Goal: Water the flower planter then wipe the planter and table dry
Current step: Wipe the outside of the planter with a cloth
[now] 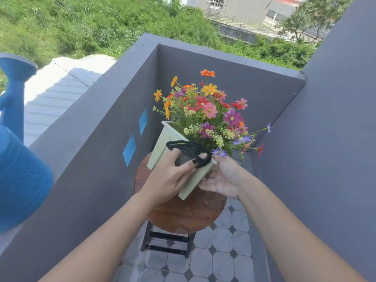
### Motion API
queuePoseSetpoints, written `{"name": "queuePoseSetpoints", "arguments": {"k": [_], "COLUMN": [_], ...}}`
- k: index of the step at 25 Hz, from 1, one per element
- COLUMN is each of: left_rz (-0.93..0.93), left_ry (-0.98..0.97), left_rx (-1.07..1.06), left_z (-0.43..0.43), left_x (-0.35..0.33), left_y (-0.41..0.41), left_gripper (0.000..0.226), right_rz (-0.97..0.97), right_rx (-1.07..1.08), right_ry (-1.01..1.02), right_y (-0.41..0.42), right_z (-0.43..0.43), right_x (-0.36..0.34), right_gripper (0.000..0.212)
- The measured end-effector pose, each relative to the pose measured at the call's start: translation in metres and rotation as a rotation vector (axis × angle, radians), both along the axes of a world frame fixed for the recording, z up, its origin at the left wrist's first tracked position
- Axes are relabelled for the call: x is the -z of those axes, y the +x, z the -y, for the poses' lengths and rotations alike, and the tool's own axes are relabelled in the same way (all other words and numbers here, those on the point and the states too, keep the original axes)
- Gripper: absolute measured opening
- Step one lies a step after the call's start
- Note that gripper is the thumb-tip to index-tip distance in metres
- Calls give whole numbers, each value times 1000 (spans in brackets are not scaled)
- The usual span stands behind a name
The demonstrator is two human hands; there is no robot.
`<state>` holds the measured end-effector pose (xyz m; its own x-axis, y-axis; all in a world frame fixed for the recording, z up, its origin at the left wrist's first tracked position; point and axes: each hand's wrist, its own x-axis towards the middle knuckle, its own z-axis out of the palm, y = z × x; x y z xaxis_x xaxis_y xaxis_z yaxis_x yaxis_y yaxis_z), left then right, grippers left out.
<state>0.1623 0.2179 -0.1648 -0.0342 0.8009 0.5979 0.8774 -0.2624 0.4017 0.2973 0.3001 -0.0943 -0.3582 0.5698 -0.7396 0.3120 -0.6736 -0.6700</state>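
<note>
A pale green square planter [162, 145] full of colourful flowers [209, 110] is tilted above a small round wooden table [183, 216]. My left hand [168, 178] presses a dark cloth [189, 153] against the planter's near side and rim. My right hand [221, 178] holds the planter at its right corner from below. Water drops lie on the tabletop. A blue watering can [18, 169] stands on the wall ledge at the far left.
Grey balcony walls [97, 139] close in on the left, back and right. Two blue tape patches [130, 148] mark the left wall. The table has a black metal frame [166, 241] on a tiled floor [223, 257]. Beyond the wall are grass and buildings.
</note>
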Motion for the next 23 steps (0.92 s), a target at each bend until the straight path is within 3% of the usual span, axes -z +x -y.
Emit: {"name": "queuePoseSetpoints", "arguments": {"k": [5, 9, 11, 13, 16, 18, 22, 23], "left_rz": [-157, -442, -573, -519, -279, -241, -328, -228], "left_ry": [91, 66, 22, 71, 183, 187, 57, -14], "left_rx": [-102, 108, 109, 4, -171, -148, 12, -38], "left_z": [-5, 23, 37, 31, 6, 7, 39, 39], "left_x": [11, 60, 71, 61, 31, 35, 74, 71], "left_y": [1, -15, -20, -16, 3, 13, 2, 4], "left_gripper": [33, 59, 68, 67, 49, 44, 60, 57], "right_rz": [78, 79, 85, 69, 68, 63, 84, 81], "right_rx": [-89, -44, -45, -50, -26, 2, 34, 34], "right_ry": [32, 43, 54, 57, 65, 60, 45, 46], "right_y": [1, -1, -1, -3, -6, -7, -6, -6], "right_z": [-2, -4, -4, -3, -2, -3, -5, -4], "right_x": [3, 4, 6, 7, 9, 8, 10, 10], "right_gripper": [44, 35, 38, 39, 36, 35, 39, 39]}}
